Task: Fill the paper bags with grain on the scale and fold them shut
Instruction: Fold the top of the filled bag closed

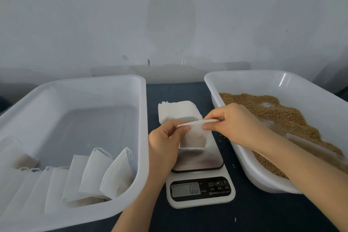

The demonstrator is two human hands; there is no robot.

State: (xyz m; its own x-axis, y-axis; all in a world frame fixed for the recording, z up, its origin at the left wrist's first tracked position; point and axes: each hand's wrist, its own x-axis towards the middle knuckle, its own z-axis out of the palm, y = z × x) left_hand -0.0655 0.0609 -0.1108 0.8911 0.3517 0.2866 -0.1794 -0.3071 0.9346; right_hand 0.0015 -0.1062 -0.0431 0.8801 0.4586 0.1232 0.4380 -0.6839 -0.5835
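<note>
1. Two bare forearms reach in from the bottom edge and meet over a white kitchen scale point(199, 192).
2. Between the hands hangs a small white paper bag point(194, 137), upright over the scale's steel platform. Whether its base touches the plate cannot be told. A darker patch low inside suggests grain.
3. At the left end of the bag's top rim, the left hand point(165, 137) pinches the paper between thumb and fingers. At the right end the right hand point(231, 124) does the same, and the rim is drawn flat between them.
4. The bag looks thin, soft and light, likely to sag or spill if tipped. The rim corners seem the safest hold, keeping the weight low.
5. Just behind the scale lies a stack of empty bags point(177, 111).
6. A clear tub on the left point(75, 83) holds a row of leaning filled bags point(105, 173).
7. A tub on the right point(244, 75) holds brown grain point(282, 113).
</note>
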